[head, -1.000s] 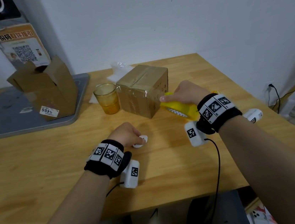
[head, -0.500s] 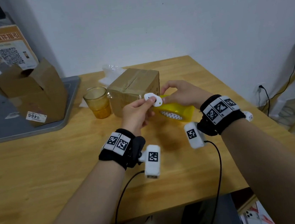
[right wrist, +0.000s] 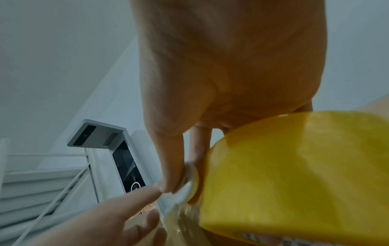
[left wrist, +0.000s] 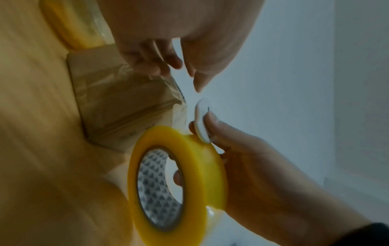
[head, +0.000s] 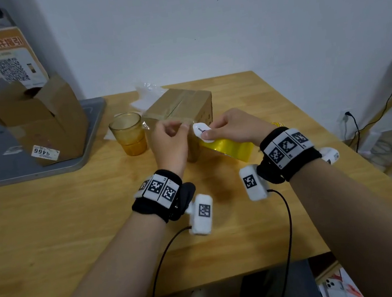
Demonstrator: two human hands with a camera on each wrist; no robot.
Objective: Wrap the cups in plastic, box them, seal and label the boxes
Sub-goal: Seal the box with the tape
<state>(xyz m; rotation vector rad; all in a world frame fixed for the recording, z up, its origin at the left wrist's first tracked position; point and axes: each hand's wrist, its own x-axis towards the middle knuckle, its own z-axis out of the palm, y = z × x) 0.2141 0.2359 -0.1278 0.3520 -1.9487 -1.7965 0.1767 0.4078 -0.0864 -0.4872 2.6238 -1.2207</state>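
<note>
The right hand's fingers (head: 209, 135) now pinch the small white cutter (head: 202, 130), passed over from the left hand (head: 170, 141), beside the sealed box (head: 180, 106), while the left pinches the tape strip (left wrist: 174, 86) taut, ready for cutting.

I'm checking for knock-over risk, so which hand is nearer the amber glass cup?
Left. The left hand pinches tape at the sealed box, just right of the amber glass cup. The right hand is farther right, beyond the box, holding the tape roll and a small white cutter.
</note>
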